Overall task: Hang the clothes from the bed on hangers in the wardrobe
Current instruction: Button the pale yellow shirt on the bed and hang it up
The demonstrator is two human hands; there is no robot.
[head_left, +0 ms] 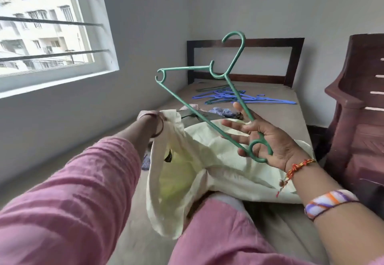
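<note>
Head view: the bed (280, 115) runs far.
Right hand (268, 140): fingers splayed, green hanger (207, 119) loosely hooked.
Left hand (153, 117): grasping cream garment (218, 160) near.
Risk: hanger may slip; loose grip.

Small room, plain pale grey walls (259, 5). Large window (41, 25) at left with white frame, deep sill and dark horizontal bars; daylight coming through, pale apartment blocks outside. Dark wooden headboard (245, 43), open-framed, against far wall. Beige mattress (280, 117) running up to it. Reddish-brown plastic chair (357, 106) at right edge, slotted back.
</note>
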